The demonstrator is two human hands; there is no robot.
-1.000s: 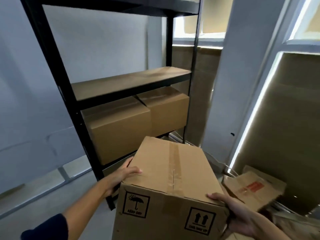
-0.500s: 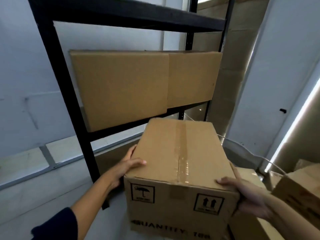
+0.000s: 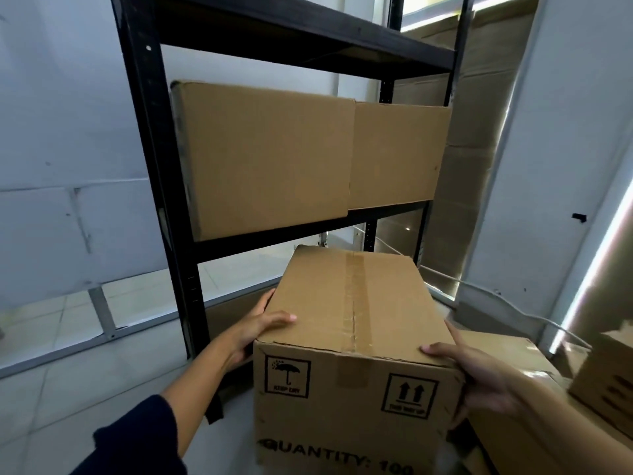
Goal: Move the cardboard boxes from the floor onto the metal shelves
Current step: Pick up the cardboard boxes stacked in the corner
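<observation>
A person is holding a taped box [image 3: 352,337] from both sides, nearest the camera, its "keep dry" and arrow marks facing them. The left hand [image 3: 255,332] is clamping the left wall, thumb lying over the top edge, fingers hidden behind the side. The right hand [image 3: 479,378] is gripping the right corner, thumb on top, fingers curling round the far wall; the opposed grip is probably keeping the load level. The box is hanging low before the rack [image 3: 157,207], apparently heading for the low tier. More boxes are lying at right [image 3: 507,389]. Beyond, two boxes [image 3: 267,159] are already sitting side by side on the shelf
</observation>
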